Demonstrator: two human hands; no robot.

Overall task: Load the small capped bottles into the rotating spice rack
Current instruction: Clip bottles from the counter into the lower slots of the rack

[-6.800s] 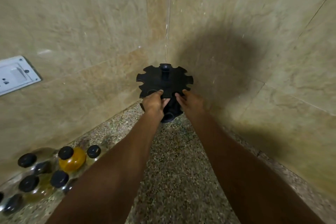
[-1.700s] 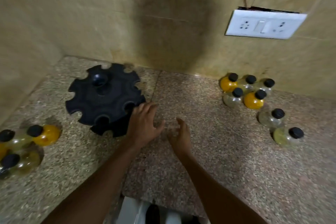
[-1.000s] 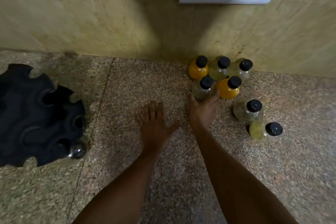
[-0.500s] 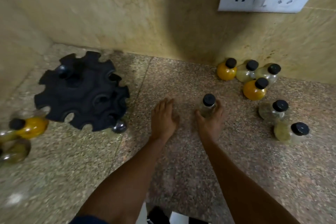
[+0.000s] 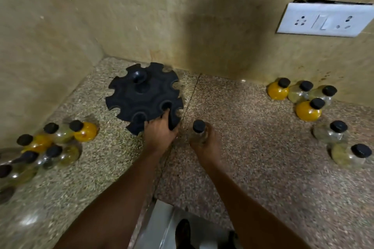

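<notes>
Speckled granite counter (image 5: 263, 168): spice rack (image 5: 141, 97) rim is gripped by curled left hand (image 5: 159, 133); clear capped bottle (image 5: 199, 131) is clasped by right hand (image 5: 206, 143). No legible labels.

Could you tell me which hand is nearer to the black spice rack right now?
Left. The left hand grips the spice rack's near edge; the right hand holds a bottle beside it.

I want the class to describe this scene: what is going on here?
A person is loading bottles into a black rack on a stone counter. The left hand holds the rack's near edge. The right hand grips a clear capped bottle just right of the rack. No slot visibly holds a bottle. More bottles stand in groups at left and right.
</notes>
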